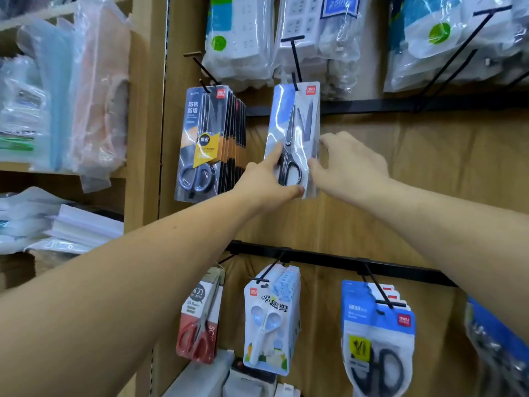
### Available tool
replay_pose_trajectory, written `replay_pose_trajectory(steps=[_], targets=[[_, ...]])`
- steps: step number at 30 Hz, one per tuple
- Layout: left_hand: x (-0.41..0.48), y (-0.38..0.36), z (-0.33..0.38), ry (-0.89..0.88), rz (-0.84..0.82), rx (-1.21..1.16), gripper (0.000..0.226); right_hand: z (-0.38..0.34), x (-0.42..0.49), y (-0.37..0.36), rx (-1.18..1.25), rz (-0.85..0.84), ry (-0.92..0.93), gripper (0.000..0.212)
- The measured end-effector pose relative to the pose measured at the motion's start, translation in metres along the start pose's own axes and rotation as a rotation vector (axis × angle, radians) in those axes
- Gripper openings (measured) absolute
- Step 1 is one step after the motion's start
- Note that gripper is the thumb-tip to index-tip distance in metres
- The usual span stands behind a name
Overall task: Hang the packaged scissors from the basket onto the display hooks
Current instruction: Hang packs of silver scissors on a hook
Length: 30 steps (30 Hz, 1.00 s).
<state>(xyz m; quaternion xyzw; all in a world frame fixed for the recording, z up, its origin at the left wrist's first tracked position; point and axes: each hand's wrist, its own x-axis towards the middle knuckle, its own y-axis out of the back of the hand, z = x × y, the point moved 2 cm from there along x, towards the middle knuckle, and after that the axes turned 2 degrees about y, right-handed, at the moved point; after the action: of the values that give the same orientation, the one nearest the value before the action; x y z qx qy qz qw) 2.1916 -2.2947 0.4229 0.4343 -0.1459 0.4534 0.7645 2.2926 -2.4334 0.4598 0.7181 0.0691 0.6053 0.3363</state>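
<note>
Status: hang step, one pack at the hook.

- Far left: wooden shelf [144,116] of plastic-wrapped stock, not involved.
- Next right: full stack of black-and-orange carded scissors packs [211,138] hung on its own hook.
- Left hand [266,181] gripped the blue-and-white blister pack of black-handled scissors [296,133] at its lower left corner, forefinger on the front, thumb under the bottom edge.
- Pack hung upright, its top hole apparently threaded on the thin black wire display hook [296,63], just right of the stack.
- Right hand [355,167] touched the pack's right edge, fingers loosely spread; couldn't tell if it pinched.
- Basket wasn't in view.

Next, by my read: slide the pack back along the hook towards the board, keep it square, then let go with both hands.
</note>
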Motion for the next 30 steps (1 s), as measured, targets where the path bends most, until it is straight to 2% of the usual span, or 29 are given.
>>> replay_pose_trajectory(steps=[7, 12, 17, 21, 24, 27, 30], targets=[[-0.055, -0.012, -0.031, -0.028, 0.071, 0.006, 0.092, -0.004, -0.070, -0.012, 0.053, -0.097, 0.038, 0.040], [-0.147, -0.030, -0.078, -0.007, -0.074, 0.008, 0.076, -0.017, -0.149, -0.044, 0.193, -0.188, 0.000, 0.032], [-0.255, -0.059, -0.136, -0.084, -0.066, -0.042, 0.049, -0.035, -0.259, -0.103, 0.314, -0.382, -0.025, 0.029], [-0.334, -0.094, -0.180, 0.020, -0.193, -0.115, 0.046, -0.048, -0.350, -0.143, 0.362, -0.519, -0.056, 0.033], [-0.389, -0.115, -0.215, 0.148, -0.347, -0.128, 0.046, -0.059, -0.416, -0.171, 0.368, -0.694, -0.084, 0.040], [-0.436, -0.131, -0.247, 0.220, -0.416, -0.104, 0.045, -0.066, -0.471, -0.191, 0.333, -0.857, -0.120, 0.031], [-0.476, -0.147, -0.280, 0.369, -0.465, -0.061, 0.045, -0.068, -0.512, -0.210, 0.317, -1.016, -0.129, 0.027]])
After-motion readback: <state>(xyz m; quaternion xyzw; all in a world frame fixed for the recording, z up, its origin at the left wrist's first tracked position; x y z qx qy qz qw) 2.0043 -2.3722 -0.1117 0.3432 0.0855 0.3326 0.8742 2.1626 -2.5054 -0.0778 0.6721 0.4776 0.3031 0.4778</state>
